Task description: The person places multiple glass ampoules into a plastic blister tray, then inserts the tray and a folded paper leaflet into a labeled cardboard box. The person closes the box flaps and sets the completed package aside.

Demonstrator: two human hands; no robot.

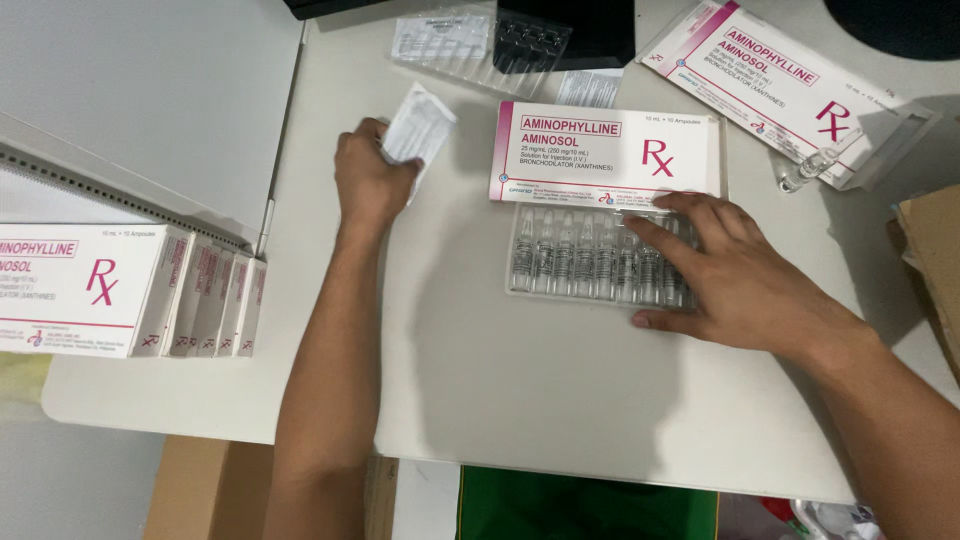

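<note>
My left hand grips a folded white paper leaflet near the back of the white table. My right hand rests fingers-down on a clear plastic tray of glass ampoules, covering its right end. Just behind the tray lies a white and magenta medicine box, flat, with its printed face up.
A stack of matching boxes lies at the left edge. Another such box lies at the back right with a loose ampoule beside it. An empty clear tray sits at the back. A brown carton is at right.
</note>
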